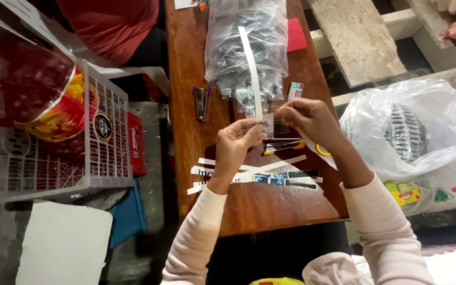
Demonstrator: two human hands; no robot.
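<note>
Both hands meet over the middle of the narrow wooden table (186, 63). The left hand (237, 143) has its fingers curled almost closed, and thumb and forefinger pinch a small clear packet (268, 124) at its left side. The right hand (308, 119) is also nearly closed and pinches the same packet from the right. A long white paper strip (252, 68) rises from the packet toward the far edge of the table and lies over a big clear plastic bag (246, 50) full of small grey parts. What is inside the small packet I cannot tell.

Just below the hands rests a black and yellow stapler (286, 144), touching nothing the hands hold. A second, purple stapler (202, 103) lies near the left edge. More cut paper strips (254, 173) are spread close to the near edge, between the two wrists. A red card (295, 35) lies at the right edge, beside the big bag.

In my judgement the grip is the weak point: the packet is small and smooth, held only by fingertips, so it could slip and fall among the strips. The long strip is free at its far end and could slide out of line with the packet. The sleeves pass close to the loose strips, and a wrist could push some over the near edge.
</note>
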